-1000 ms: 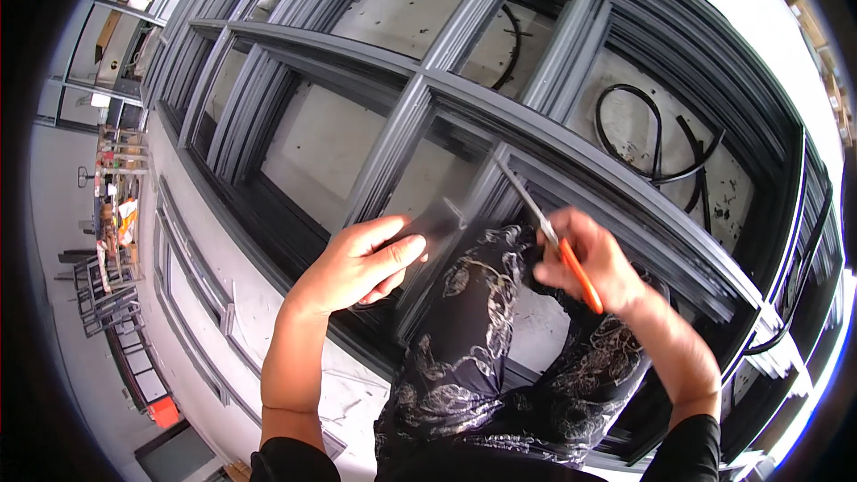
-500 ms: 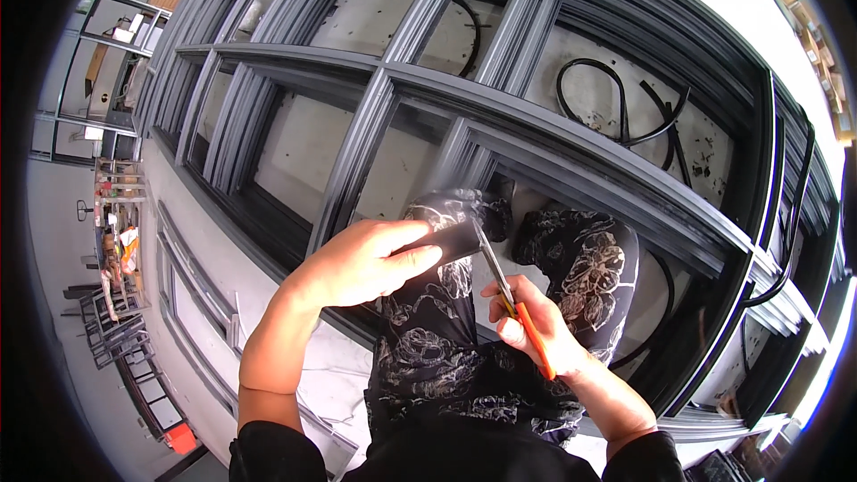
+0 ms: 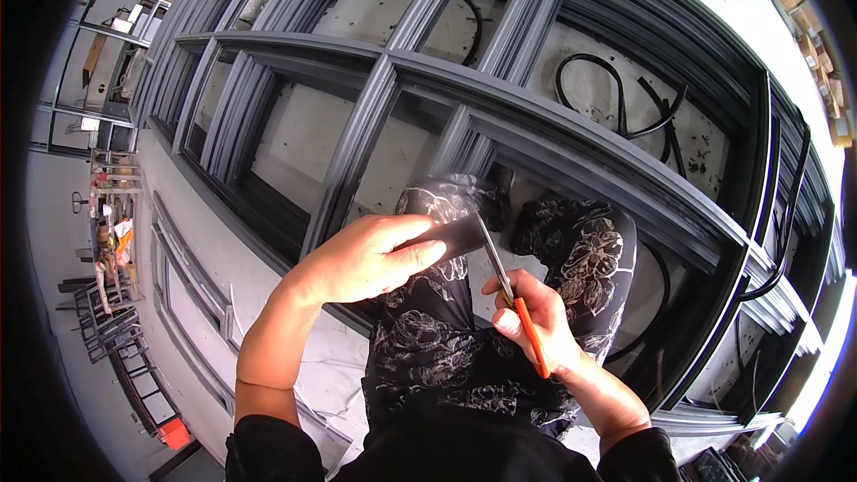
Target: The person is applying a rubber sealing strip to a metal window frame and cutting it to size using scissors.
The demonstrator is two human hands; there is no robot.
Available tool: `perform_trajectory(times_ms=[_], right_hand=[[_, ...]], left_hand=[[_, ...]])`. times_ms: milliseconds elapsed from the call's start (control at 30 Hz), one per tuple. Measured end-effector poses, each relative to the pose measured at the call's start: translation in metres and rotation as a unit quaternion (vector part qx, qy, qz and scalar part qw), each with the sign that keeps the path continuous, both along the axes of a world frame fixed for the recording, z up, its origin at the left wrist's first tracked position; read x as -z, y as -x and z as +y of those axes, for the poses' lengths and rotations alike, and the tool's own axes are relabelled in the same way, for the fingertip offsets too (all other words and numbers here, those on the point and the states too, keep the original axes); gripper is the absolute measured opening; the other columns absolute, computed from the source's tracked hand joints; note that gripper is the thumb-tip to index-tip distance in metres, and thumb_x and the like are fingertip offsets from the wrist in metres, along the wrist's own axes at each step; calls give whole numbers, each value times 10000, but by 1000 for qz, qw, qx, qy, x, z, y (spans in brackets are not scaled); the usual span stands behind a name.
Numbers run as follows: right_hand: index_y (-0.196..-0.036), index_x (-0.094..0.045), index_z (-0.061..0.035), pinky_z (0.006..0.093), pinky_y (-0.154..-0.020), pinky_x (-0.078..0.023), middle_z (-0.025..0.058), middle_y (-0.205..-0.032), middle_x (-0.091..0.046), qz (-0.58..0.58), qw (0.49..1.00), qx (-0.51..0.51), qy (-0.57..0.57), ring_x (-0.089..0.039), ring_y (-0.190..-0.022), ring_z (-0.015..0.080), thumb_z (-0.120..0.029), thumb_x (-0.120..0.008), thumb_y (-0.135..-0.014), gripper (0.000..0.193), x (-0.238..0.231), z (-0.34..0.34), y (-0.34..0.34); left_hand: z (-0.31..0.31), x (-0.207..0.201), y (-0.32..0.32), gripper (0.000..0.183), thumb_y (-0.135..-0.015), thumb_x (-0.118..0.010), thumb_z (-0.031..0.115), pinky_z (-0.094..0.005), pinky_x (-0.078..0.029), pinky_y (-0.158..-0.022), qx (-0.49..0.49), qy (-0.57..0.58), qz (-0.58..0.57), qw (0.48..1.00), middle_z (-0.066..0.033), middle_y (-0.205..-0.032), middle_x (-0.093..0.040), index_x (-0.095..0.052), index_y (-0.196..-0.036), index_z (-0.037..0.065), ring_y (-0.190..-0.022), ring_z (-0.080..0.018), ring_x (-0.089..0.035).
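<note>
My left hand (image 3: 370, 254) pinches a flat black piece (image 3: 460, 236) between thumb and fingers, its free end pointing right above my knee. The material cannot be told. My right hand (image 3: 546, 312) grips a pair of scissors (image 3: 526, 326) with orange handles. Their metal blades slant up to the piece's right edge. Whether the edge lies between the blades is too small to see. Under both hands are my legs in dark, flower-patterned trousers (image 3: 415, 335).
Large stacked grey frames (image 3: 553, 112) surround my legs and stretch ahead and to both sides. Black tubing (image 3: 589, 61) lies coiled inside one opening. At the left, more frames (image 3: 192, 277) lie on the floor beside a cluttered rack (image 3: 112, 223). Cardboard boxes (image 3: 817, 58) stand far right.
Both hands keep nearly the same place and hold. The scissors' handles appear slightly narrower than before. The whole view has shifted a little.
</note>
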State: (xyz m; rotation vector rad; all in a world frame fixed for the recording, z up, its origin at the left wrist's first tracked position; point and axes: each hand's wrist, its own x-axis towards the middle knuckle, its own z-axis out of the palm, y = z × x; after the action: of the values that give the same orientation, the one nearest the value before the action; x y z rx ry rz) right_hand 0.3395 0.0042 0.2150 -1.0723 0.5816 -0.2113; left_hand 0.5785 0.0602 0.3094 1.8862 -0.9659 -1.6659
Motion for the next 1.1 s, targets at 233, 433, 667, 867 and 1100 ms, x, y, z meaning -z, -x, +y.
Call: perform_trajectory(times_ms=[233, 433, 667, 867, 1100], right_hand=[[-1019, -583, 3, 213, -551, -345, -46, -652, -453, -12, 998, 20, 58, -417, -590, 50, -404, -720, -827, 471, 0, 6, 0], [-971, -601, 0, 222, -551, -372, -20, -666, -505, -3, 999, 36, 33, -451, -593, 56, -335, -740, -822, 392, -2, 10, 4], [-933, -607, -4, 233, -609, -432, 16, -711, -571, 49, 998, 21, 18, -500, -647, 72, -284, -745, -824, 331, -6, 12, 10], [-979, -544, -31, 181, -464, -325, -42, -672, -478, -5, 987, 78, -140, -410, -560, 13, -350, -672, -884, 356, 3, 0, 13], [-1069, -503, -9, 189, -465, -322, -26, -685, -430, 52, 998, 21, -29, -380, -530, 51, -532, -645, -841, 588, 12, -22, 2]], left_hand=[[1, 0, -2, 250, -977, -530, 213, -225, -314, -398, 7, 10, 17, 1000, 29, -553, -430, -492, -809, 33, -435, -40, -379], [-1, 4, 0, 242, -975, -536, 220, -221, -315, -398, 10, -4, 31, 999, 26, -562, -438, -504, -832, 28, -432, -37, -379], [-1, 4, 1, 250, -976, -536, 241, -218, -318, -398, -2, -7, 57, 998, 25, -560, -438, -507, -831, 39, -431, -36, -378], [3, 13, -3, 261, -979, -530, 251, -216, -325, -405, -8, 6, 43, 999, 30, -561, -435, -506, -817, 48, -441, -36, -387], [2, 38, -15, 280, -976, -528, 268, -212, -347, -416, -77, 91, -106, 987, 22, -565, -460, -496, -797, 55, -455, -40, -423]])
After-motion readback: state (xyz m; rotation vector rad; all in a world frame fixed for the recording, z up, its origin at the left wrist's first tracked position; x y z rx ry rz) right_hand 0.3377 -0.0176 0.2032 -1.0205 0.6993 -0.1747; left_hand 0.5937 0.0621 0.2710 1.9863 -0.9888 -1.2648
